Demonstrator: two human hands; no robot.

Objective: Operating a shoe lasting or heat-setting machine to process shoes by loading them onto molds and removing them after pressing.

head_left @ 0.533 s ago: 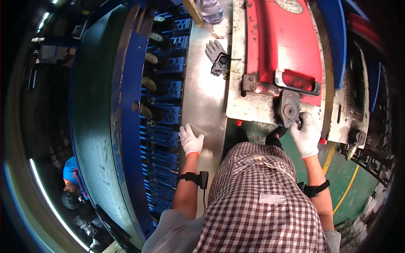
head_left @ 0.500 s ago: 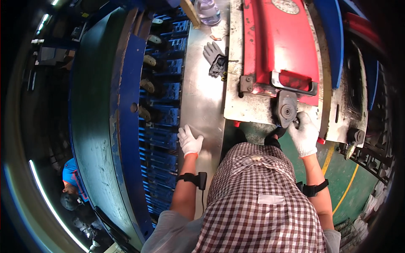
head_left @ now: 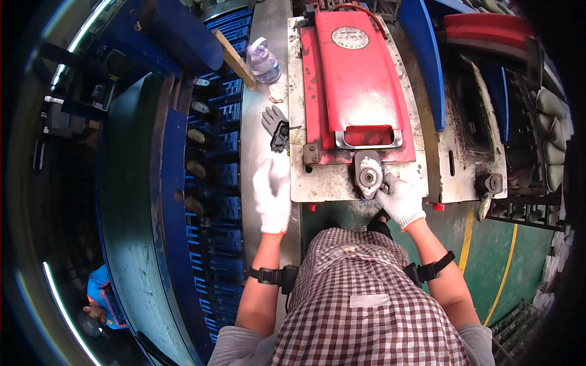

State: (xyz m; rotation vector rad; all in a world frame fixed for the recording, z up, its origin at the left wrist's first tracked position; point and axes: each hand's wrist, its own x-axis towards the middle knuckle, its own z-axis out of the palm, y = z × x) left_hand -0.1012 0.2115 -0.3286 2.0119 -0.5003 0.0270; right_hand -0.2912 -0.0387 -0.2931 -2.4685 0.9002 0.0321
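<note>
My right hand [head_left: 401, 200], in a white knit glove, has its fingers closed at the right side of a dark metal latch [head_left: 368, 175] with a round bolt. That latch sits at the near edge of a red machine lid [head_left: 361, 91], just below its metal handle [head_left: 369, 141]. The lid is down on a worn, pale base plate [head_left: 329, 194]. My left hand [head_left: 273, 195], also white-gloved, is over the metal counter beside the plate's left edge, smeared by motion so its fingers do not show clearly. Beyond it lies a grey and black glove [head_left: 276, 128].
A clear plastic jug [head_left: 264, 63] stands farther up the metal counter [head_left: 259, 36]. Left of it runs a blue rack [head_left: 223, 168] of slots, then a dark green conveyor belt [head_left: 131, 201]. A second base plate [head_left: 459, 165] is at right. A person [head_left: 101, 299] is far left.
My left hand has moved up along the counter, toward the grey and black glove and the plate. My right hand stays at the latch. The whole view has shifted, bringing more of the lid in.
</note>
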